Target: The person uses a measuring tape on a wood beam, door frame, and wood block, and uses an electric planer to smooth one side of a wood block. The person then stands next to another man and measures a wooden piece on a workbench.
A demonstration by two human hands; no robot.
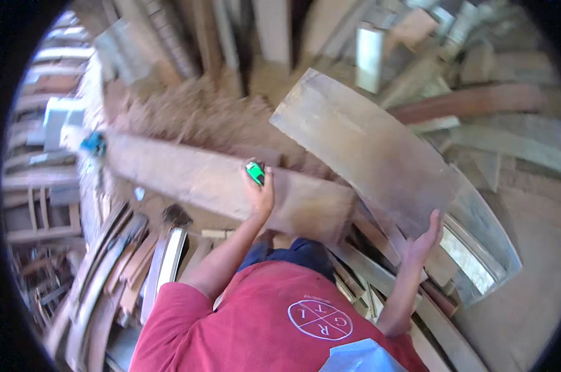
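My left hand is closed around a green tape measure, held above a long wooden plank lying across in front of me. To the right, my right hand grips the near end of a wide wooden board. Its thumb lies along the board's edge, while the other fingers are mostly hidden. That board slants away to the far left, and its far corner overhangs the sawdust. A blue tool, too blurred to name exactly, rests at the plank's left end.
Sawdust is heaped behind the plank. Timber offcuts crowd the floor at near left, and a reddish beam lies at far right. A pale framed panel sits beside the wide board. Upright boards lean at the back.
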